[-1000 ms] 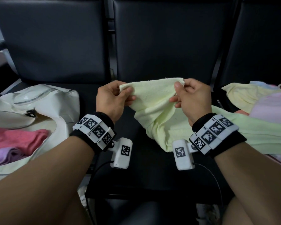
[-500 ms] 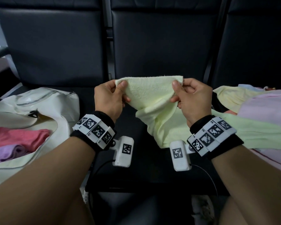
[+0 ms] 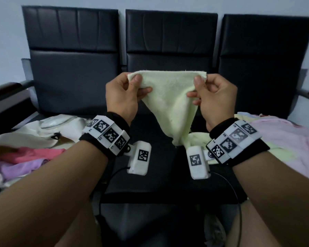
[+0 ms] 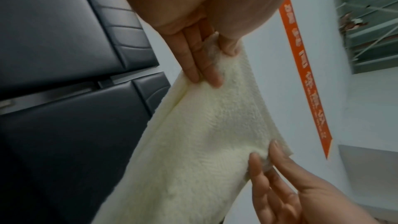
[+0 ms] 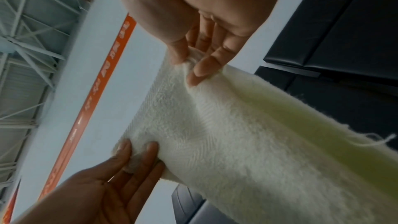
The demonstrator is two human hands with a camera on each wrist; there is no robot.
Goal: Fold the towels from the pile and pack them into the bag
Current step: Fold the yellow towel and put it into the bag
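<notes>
Pinching a yellow towel (image 3: 169, 97) by its top corners, the left hand (image 3: 122, 97) and right hand (image 3: 215, 98) are pictured; the trailing end at 6 o'clock could be snagged, spoiling the fold.

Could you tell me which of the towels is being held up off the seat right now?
The pale yellow towel, pinched at its top edge by both hands; the pink and purple ones lie in the bag.

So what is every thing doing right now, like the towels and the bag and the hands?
Pale yellow towel: lifted, unfolded, top edge stretched between both hands, lower end hanging.
Left hand: pinches the towel's left corner.
Right hand: pinches the towel's right corner.
White bag: open, lying on the left seat.
Pink towel and purple towel: packed in the bag.
Towel pile: unfolded, on the right seat.
</notes>
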